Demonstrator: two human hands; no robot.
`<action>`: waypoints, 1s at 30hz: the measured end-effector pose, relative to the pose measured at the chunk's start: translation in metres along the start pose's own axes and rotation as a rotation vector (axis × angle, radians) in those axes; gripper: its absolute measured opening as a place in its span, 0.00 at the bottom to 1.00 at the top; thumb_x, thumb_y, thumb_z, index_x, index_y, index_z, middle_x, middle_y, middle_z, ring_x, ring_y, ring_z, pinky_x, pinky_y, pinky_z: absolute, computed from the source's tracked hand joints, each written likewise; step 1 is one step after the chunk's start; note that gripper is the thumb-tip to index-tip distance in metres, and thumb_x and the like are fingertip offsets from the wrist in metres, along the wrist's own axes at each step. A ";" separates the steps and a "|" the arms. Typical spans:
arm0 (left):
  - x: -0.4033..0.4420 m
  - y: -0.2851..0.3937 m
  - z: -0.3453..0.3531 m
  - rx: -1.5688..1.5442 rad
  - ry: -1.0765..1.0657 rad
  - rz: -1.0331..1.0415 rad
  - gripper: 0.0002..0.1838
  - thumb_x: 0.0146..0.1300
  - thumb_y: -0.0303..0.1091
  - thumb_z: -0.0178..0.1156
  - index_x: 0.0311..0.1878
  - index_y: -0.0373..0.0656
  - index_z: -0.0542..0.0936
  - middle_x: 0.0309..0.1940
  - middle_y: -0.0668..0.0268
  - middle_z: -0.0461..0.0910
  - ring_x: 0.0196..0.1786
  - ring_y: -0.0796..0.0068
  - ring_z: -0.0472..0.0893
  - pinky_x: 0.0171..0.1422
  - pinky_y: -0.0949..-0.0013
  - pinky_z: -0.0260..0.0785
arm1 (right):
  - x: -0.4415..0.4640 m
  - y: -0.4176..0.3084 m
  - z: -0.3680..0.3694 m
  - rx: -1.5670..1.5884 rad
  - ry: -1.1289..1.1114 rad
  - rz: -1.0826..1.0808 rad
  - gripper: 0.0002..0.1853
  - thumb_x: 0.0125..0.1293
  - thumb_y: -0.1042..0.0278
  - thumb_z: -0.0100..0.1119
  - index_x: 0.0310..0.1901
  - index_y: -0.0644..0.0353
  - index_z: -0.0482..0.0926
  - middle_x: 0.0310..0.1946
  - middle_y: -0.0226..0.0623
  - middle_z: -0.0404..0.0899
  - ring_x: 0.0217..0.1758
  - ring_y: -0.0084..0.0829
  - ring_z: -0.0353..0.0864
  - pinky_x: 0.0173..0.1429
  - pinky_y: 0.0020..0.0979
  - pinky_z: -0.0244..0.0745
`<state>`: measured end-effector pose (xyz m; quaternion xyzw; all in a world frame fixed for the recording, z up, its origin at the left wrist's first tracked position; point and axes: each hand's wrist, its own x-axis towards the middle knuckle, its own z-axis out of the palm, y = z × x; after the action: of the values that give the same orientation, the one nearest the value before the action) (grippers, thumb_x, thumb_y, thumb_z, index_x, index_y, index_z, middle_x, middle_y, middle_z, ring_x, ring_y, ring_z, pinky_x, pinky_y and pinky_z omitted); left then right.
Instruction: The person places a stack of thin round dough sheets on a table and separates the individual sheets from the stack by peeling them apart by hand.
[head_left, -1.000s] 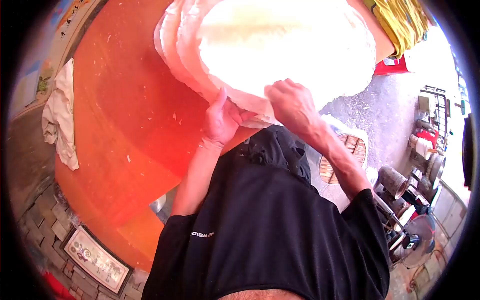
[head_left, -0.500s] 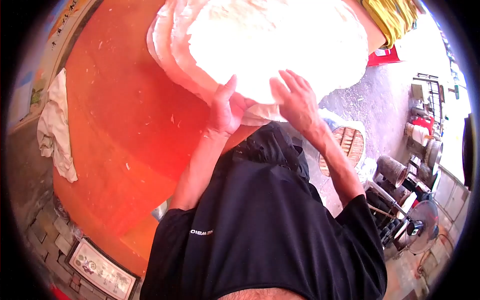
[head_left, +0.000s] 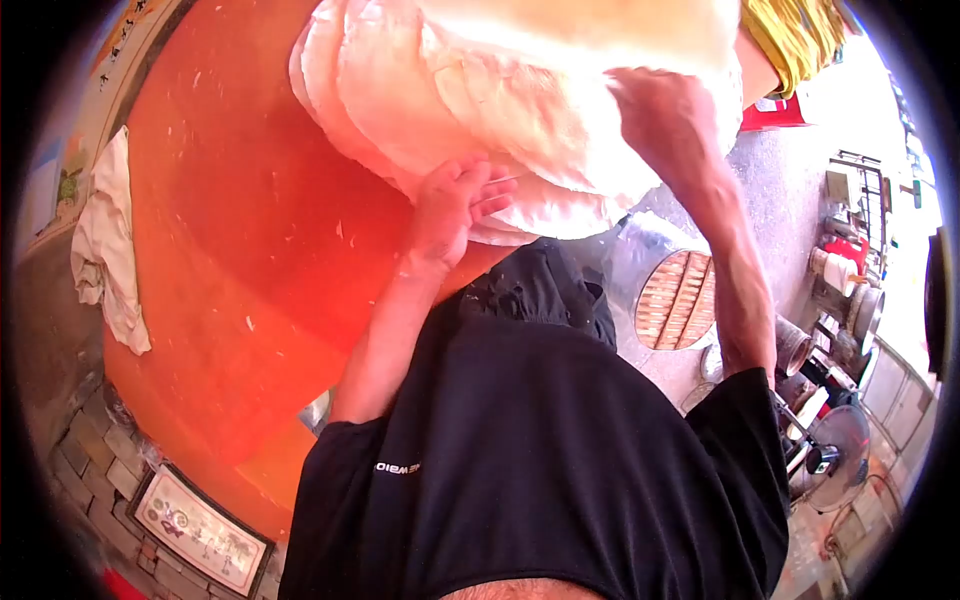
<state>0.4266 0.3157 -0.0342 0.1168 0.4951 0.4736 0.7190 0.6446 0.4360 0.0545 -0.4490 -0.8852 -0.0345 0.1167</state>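
Note:
A stack of large, round, thin pale dough-like sheets (head_left: 390, 110) overlaps at the far side, its uneven edges facing me. My left hand (head_left: 455, 205) lies at the near edge of the stack, palm partly up, fingers loosely apart and nothing plainly gripped. Farther out, my right hand (head_left: 665, 115) reaches over the stack. Its fingers are hidden at the near edge of a raised thin pale sheet (head_left: 580, 25), which it appears to hold. Strong light washes out part of the stack on the right.
The stack rests on an orange-red tabletop (head_left: 230, 250). A white cloth (head_left: 103, 250) hangs over its left edge. At right are a round slatted wooden piece (head_left: 677, 300), a fan (head_left: 840, 458) and yellow cloth (head_left: 795, 40). A framed picture (head_left: 200, 530) is at lower left.
My right hand has moved away from me and to the right, and the top sheet has lifted from the near edge, baring sheets beneath. My left hand has stayed near the edge, its thumb lowered.

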 end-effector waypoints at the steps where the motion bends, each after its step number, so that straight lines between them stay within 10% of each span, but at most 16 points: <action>1: 0.005 -0.005 0.003 -0.002 0.001 0.001 0.13 0.68 0.35 0.54 0.50 0.37 0.73 0.43 0.55 0.79 0.46 0.63 0.82 0.48 0.68 0.77 | -0.001 0.005 0.017 0.012 -0.224 0.117 0.08 0.56 0.70 0.52 0.33 0.56 0.81 0.25 0.43 0.81 0.29 0.46 0.81 0.35 0.44 0.76; 7: 0.027 -0.034 0.020 -0.071 -0.064 -0.110 0.12 0.68 0.36 0.54 0.46 0.35 0.74 0.41 0.54 0.79 0.46 0.63 0.82 0.49 0.66 0.77 | 0.002 0.019 -0.032 -0.125 0.085 0.009 0.07 0.56 0.72 0.52 0.32 0.54 0.80 0.26 0.41 0.81 0.32 0.41 0.83 0.36 0.42 0.78; 11: 0.023 -0.029 0.035 -0.088 -0.063 -0.147 0.09 0.68 0.32 0.54 0.44 0.34 0.73 0.37 0.54 0.80 0.39 0.64 0.84 0.43 0.68 0.80 | -0.065 0.015 0.038 0.093 -0.248 0.070 0.05 0.56 0.74 0.52 0.34 0.57 0.77 0.29 0.40 0.80 0.37 0.41 0.81 0.42 0.40 0.77; 23: 0.015 -0.048 0.067 -0.080 0.000 -0.149 0.06 0.66 0.29 0.54 0.40 0.37 0.74 0.34 0.57 0.81 0.37 0.64 0.84 0.41 0.67 0.80 | -0.098 0.014 0.049 0.161 -0.123 0.153 0.13 0.55 0.78 0.52 0.43 0.61 0.77 0.44 0.44 0.79 0.50 0.44 0.77 0.52 0.40 0.74; 30: 0.023 -0.035 0.077 -0.213 -0.175 -0.030 0.07 0.64 0.25 0.50 0.43 0.37 0.75 0.40 0.62 0.78 0.46 0.65 0.81 0.53 0.60 0.77 | -0.108 -0.006 0.052 0.240 -0.006 0.139 0.22 0.55 0.64 0.61 0.53 0.59 0.74 0.53 0.46 0.74 0.59 0.48 0.70 0.61 0.45 0.66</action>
<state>0.5112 0.3384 -0.0335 0.0735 0.3790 0.5007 0.7747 0.6920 0.3563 -0.0210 -0.4921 -0.8501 0.0813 0.1690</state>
